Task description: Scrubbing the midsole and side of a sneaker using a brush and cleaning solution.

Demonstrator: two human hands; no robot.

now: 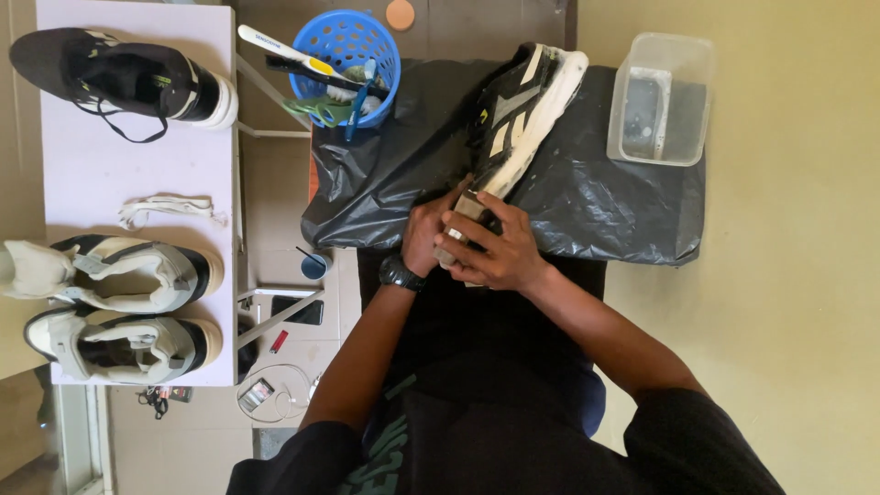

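Right hand (pixel 490 247) is wrapping over the heel end of the sneaker (pixel 518 115), fingers curled shut around it. Left hand (pixel 426 234), watch (pixel 401 273) on the wrist, is closing on the same heel from the other side, fingers partly hidden behind the right hand.

The sneaker is lying on its side on a black plastic sheet (pixel 596 202) spread over the person's lap, toe pointing away. Looks light and easy to turn with one hand; the upper is probably soft and will give under a squeeze, the sole stiffer. Best hold is the heel or sole edge, as both hands are doing now. May be slippery if wet; can't tell from here.

Look: black upper with pale beige stripes, thick white sole, somewhat worn.

Around it: blue basket (pixel 346 46) with brushes just beyond the sheet, a clear plastic tub (pixel 662 96) on the sheet's far corner. On the white table (pixel 137 174): one black sneaker (pixel 115 78), loose white laces (pixel 170 209), a pair of cream sneakers (pixel 119 312).
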